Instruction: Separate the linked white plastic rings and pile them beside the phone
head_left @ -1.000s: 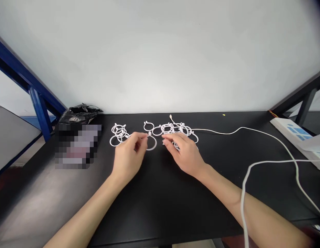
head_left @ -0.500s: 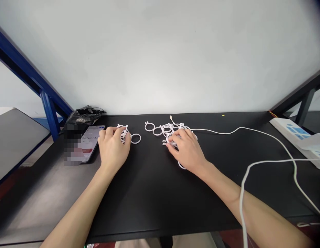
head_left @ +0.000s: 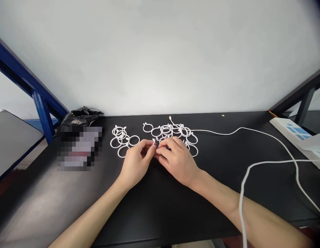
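My left hand (head_left: 138,160) and my right hand (head_left: 177,158) meet at the middle of the desk, fingertips close together. Both are closed on a white ring (head_left: 154,141), of which only a small knobbed end shows; the fingers hide the remainder. To the left of my left hand lies a loose group of several white rings (head_left: 123,139) with little knobs. Just beyond my right hand is a bigger tangle of similar rings (head_left: 166,130), partly covered by its fingers. A single ring (head_left: 148,127) sits at this tangle's left end.
On the black desk (head_left: 214,213), a blurred phone (head_left: 80,146) and a crumpled black plastic bag (head_left: 81,116) lie left. A white cable (head_left: 242,128) runs from behind the rings to the right and loops over my right forearm. A white-and-blue package (head_left: 295,132) sits at the right.
My left hand has left the left-hand group of rings and moved right. My right hand has come left and nearer, away from the tangle. They now hold one ring between them.
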The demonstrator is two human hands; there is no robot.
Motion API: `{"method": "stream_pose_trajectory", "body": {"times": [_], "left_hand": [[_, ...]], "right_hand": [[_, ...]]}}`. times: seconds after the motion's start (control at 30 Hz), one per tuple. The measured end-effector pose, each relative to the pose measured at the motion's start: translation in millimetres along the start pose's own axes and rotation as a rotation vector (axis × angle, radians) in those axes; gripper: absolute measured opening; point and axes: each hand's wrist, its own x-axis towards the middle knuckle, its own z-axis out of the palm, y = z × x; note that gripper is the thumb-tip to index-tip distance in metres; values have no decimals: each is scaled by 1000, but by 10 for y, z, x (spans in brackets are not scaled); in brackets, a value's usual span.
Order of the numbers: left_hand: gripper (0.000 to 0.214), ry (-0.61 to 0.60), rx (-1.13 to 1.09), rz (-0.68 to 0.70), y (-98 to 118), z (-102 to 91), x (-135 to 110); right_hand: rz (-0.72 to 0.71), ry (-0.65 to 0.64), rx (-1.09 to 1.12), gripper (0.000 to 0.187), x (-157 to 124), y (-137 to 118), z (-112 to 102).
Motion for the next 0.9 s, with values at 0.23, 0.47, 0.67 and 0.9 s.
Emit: {"method": "stream_pose_trajectory", "body": {"times": [0.23,0.47,0.67,0.9], "left_hand": [[28,34,-92,-27,-4,-10,-8],[23,43,-50,27,30,9,-49],[13,91,71,132,11,19,-62],[13,91,128,190,-12,20,-65]], "right_hand": [[227,49,113,14,10,35,-42],[438,36,373,8,-7,30,-18],[473,45,480,8,-6,5,-38],[478,30,490,8,0,6,-36]]}}
